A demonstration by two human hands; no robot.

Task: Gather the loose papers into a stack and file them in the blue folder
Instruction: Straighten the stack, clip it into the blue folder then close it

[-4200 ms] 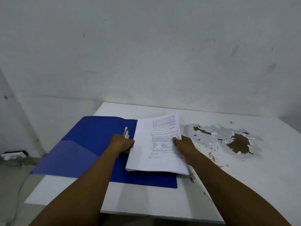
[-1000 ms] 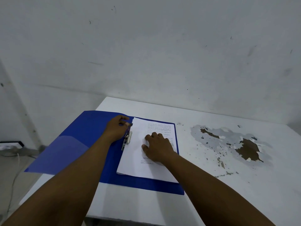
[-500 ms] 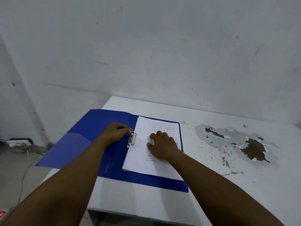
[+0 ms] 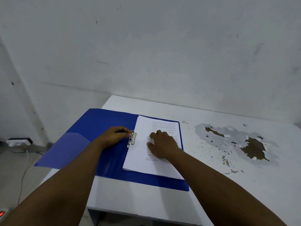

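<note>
Your papers [image 4: 143,154] are already gathered into one stack and lie on the right-hand leaf of the open blue folder [image 4: 97,132], which sits at the left end of the surface [image 4: 211,193] with its left leaf hanging out past the left edge; so the gathering looks done and the filing is the step in hand; your right hand [image 4: 162,144] lies flat on the middle of the top sheet, its fingers spread and straight, pressing the stack down; your left hand [image 4: 114,136] is at the metal clip [image 4: 132,139] by the folder's spine, fingers curled with the tips touching the clip's far end, though you cannot tell from here whether they pinch it or merely press on it; the clip lies along the stack's left margin; the next move, in all likelihood, is to seat the clip firmly over that margin while the right hand keeps the sheets square, then lift both hands clear and swing the left leaf over to close; mind that the overhanging leaf does not drag the folder off the left edge.
</note>
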